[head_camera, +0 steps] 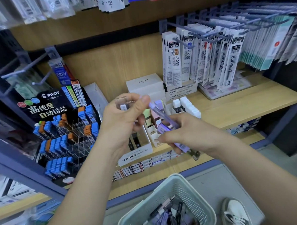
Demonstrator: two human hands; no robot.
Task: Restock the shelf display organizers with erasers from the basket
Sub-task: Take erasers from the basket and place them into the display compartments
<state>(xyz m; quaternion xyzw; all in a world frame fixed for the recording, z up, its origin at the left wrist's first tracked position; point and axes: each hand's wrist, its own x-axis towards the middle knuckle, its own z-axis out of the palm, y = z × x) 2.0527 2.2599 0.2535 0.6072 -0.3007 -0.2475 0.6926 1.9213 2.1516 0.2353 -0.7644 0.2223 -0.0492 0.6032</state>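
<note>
My left hand (125, 117) is raised in front of the shelf and pinches a small clear-cased eraser (123, 103) between thumb and fingers. My right hand (186, 132) grips a bundle of long purple stick erasers (164, 118) that slants up toward my left thumb. Behind both hands stand white cardboard display organizers (143, 144), one marked MONO graph, holding pastel and dark erasers. Low in the view sits a pale green basket (183, 189) with several purple and black erasers inside.
A black PILOT lead display (61, 129) with blue and orange cases stands at the left. White PILOT and MONO boxes (145, 84) sit behind the organizers. Refill packs hang on pegs (210, 55) at the upper right. A white shoe (235, 213) is beside the basket.
</note>
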